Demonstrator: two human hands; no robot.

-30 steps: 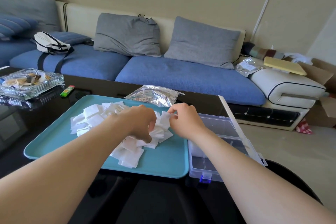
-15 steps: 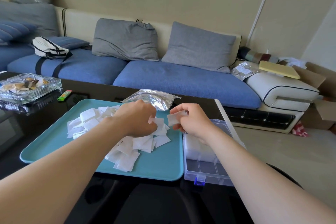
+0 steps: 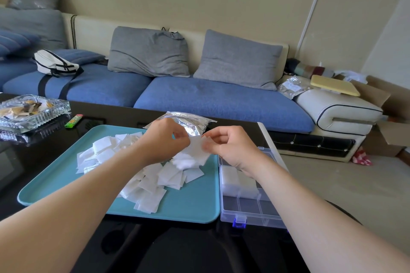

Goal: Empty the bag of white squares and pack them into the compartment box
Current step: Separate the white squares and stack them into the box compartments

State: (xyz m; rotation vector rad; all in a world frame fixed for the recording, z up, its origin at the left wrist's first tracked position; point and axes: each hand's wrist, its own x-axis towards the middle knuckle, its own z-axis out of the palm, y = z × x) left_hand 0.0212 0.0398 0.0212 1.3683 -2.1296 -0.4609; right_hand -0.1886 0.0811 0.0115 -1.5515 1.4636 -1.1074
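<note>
A heap of white squares lies spread over the teal tray. Both hands meet above its right part. My left hand and my right hand each pinch an edge of a small stack of white squares held between them. Behind the hands lies the silver foil bag, flat at the tray's far edge. The clear compartment box sits right of the tray, lid open, with white squares filling a far compartment; my right wrist hides part of it.
A glass ashtray and a green lighter sit at the far left of the black glass table. A blue sofa with grey cushions runs behind the table. The box stands near the table's right edge.
The hands have lifted slightly from the heap and come together. My right hand's stack, held apart half a second ago, is now pinched by both hands.
</note>
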